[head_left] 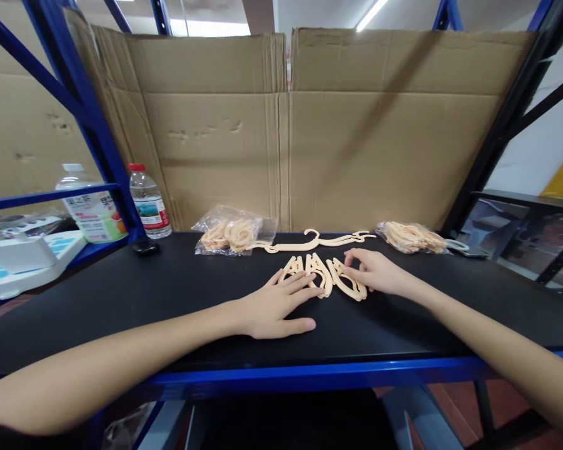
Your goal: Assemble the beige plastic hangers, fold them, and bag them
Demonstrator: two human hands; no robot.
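Three folded cream plastic hangers lie side by side on the black table. My left hand (278, 306) is spread flat, its fingers resting over the left folded hanger (291, 265) and reaching onto the middle folded hanger (326, 282). At the right folded hanger (351, 289), my right hand (373, 270) has its thumb and index finger pinched on the upper right edge. Behind them an unfolded cream hanger (313, 244) lies stretched out, its hook pointing away from me.
Clear bags of cream hangers lie at the back left (232, 234) and back right (410, 237). A red-capped bottle (150, 206) stands by the blue post, near a small black object (145, 247). Cardboard (380, 137) walls the table's back. A white power strip (32, 265) is far left.
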